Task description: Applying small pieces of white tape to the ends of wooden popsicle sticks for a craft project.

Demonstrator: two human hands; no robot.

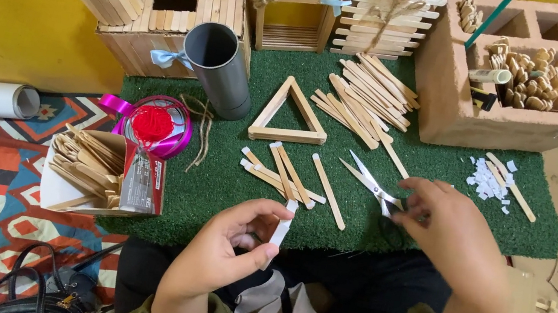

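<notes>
My left hand (233, 244) pinches a small white strip (280, 229), held upright above my lap. Over the front edge of the green mat (214, 176), my right hand (452, 237) grips the handles of open scissors (370, 182), blades pointing up and left. Loose wooden craft sticks (287, 173) lie on the mat just beyond both hands. A glued stick triangle (290, 114) lies further back, with a pile of sticks (366, 95) to its right.
A grey tube (222, 66) stands at the mat's back left, near a red thread spool (152, 124) with purple ribbon. A box of sticks (100, 171) sits left. Stick houses (168, 3) and a clay block (515, 76) line the back. White paper scraps (488, 178) lie right.
</notes>
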